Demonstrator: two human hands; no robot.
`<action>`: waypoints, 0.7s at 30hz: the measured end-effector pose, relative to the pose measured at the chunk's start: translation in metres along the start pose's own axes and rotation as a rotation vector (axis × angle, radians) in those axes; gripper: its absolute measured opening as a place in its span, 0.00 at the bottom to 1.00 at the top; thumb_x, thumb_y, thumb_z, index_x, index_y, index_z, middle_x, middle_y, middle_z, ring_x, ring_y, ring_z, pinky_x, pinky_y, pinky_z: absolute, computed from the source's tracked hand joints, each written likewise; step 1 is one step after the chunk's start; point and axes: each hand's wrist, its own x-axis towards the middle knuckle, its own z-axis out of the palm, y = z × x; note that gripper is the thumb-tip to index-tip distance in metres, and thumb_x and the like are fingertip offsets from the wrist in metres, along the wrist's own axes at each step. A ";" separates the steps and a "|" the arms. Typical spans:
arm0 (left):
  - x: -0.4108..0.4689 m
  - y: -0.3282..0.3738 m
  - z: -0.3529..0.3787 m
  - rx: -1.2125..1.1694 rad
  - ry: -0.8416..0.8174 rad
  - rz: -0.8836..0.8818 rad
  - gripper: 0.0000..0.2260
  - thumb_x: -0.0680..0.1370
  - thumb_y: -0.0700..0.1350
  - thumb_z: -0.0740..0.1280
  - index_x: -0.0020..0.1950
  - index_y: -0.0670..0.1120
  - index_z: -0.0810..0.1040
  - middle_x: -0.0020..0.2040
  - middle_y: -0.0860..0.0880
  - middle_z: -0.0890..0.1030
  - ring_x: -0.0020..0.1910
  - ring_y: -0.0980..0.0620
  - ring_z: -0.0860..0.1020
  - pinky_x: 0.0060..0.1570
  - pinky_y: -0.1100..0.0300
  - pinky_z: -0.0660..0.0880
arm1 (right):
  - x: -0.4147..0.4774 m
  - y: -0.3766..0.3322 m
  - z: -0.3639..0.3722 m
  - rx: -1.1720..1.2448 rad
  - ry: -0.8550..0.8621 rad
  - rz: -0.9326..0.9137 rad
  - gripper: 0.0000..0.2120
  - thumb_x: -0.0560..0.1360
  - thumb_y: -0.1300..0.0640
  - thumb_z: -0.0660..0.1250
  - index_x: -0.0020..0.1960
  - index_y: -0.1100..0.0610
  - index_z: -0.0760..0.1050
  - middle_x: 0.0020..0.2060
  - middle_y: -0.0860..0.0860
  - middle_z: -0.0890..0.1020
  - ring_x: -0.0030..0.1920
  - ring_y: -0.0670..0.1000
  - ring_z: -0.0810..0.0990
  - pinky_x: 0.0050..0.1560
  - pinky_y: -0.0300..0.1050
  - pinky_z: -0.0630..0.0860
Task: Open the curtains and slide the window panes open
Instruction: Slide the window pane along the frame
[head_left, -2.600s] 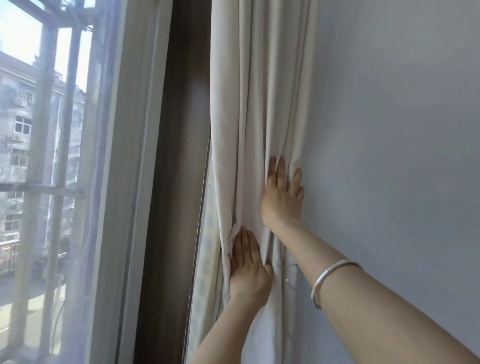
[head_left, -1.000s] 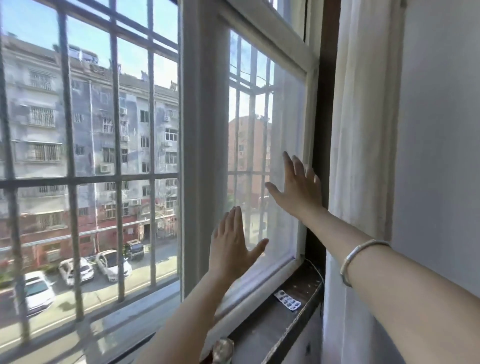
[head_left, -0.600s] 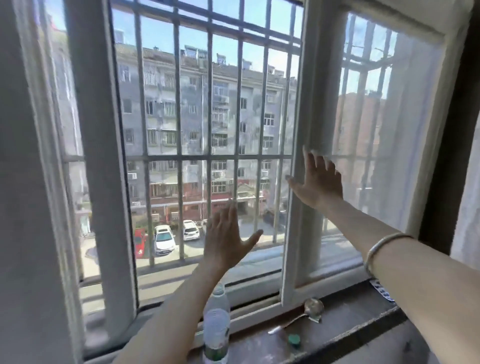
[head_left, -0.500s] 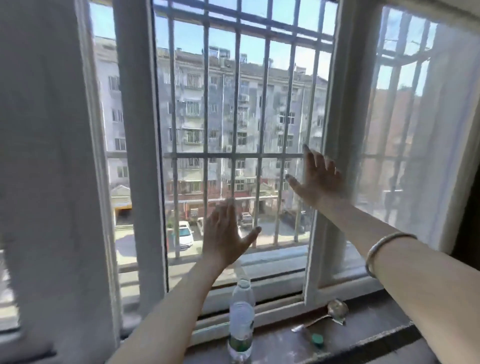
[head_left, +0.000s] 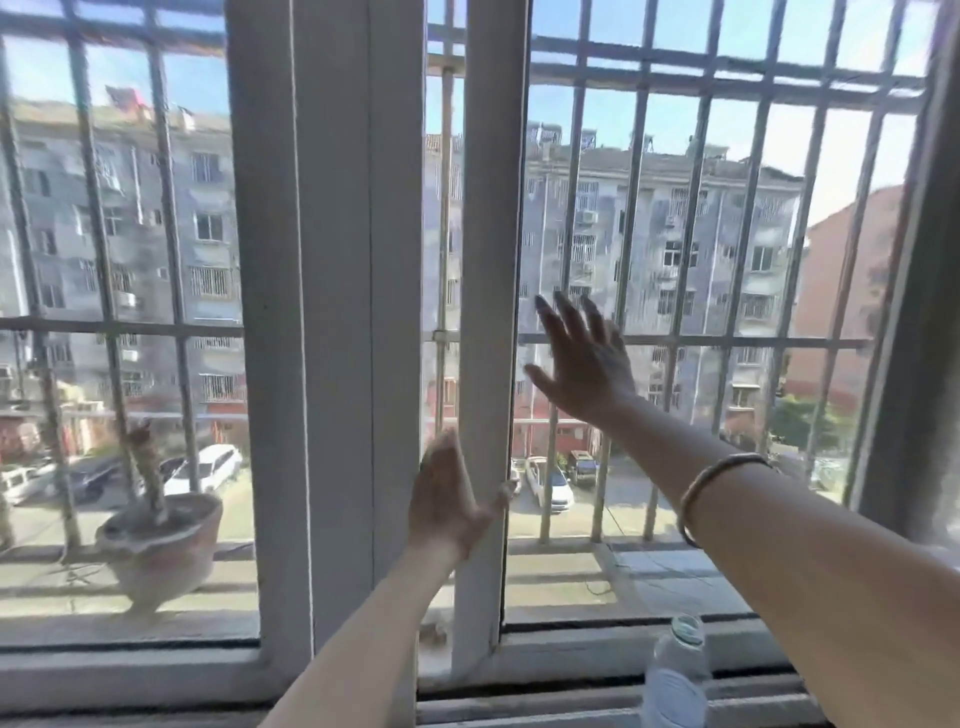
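A white sliding window pane stile (head_left: 488, 260) stands upright in the middle of the view. My left hand (head_left: 445, 496) lies flat against its lower part, with the thumb hooked round its right edge. My right hand (head_left: 587, 358) is raised just right of the stile, fingers spread and holding nothing. I cannot tell whether it touches glass. A bangle sits on my right wrist. A wider white fixed frame post (head_left: 322, 312) stands left of the stile. The curtains are out of view.
Metal security bars (head_left: 685, 332) run across the outside of the window. A potted plant (head_left: 161, 540) stands on the outer ledge at the left. A clear plastic bottle (head_left: 675, 670) stands on the sill at the lower right. A dark frame edge (head_left: 930, 312) borders the right.
The view has swung left from the curtain to the middle of the window. My left hand has gone from the air onto the stile; my right hand stays raised and spread.
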 end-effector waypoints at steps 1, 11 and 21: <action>-0.001 -0.003 0.002 -0.014 -0.013 -0.002 0.40 0.73 0.60 0.61 0.74 0.44 0.43 0.77 0.45 0.50 0.75 0.50 0.50 0.72 0.58 0.49 | 0.006 -0.004 0.001 -0.016 0.003 -0.033 0.36 0.77 0.43 0.57 0.75 0.51 0.40 0.77 0.51 0.45 0.76 0.57 0.43 0.74 0.57 0.47; 0.026 -0.010 0.029 -0.027 -0.063 -0.146 0.43 0.73 0.60 0.62 0.74 0.42 0.39 0.77 0.44 0.44 0.75 0.49 0.46 0.72 0.58 0.47 | 0.057 -0.019 0.018 -0.349 -0.031 -0.406 0.30 0.79 0.45 0.53 0.75 0.47 0.41 0.76 0.51 0.40 0.75 0.57 0.37 0.73 0.55 0.38; 0.080 0.009 0.029 -0.105 0.114 -0.225 0.41 0.73 0.60 0.63 0.74 0.42 0.46 0.76 0.43 0.51 0.75 0.47 0.52 0.72 0.56 0.51 | 0.101 -0.014 0.006 -0.365 0.123 -0.590 0.24 0.80 0.48 0.51 0.74 0.49 0.52 0.77 0.50 0.45 0.76 0.56 0.40 0.74 0.57 0.41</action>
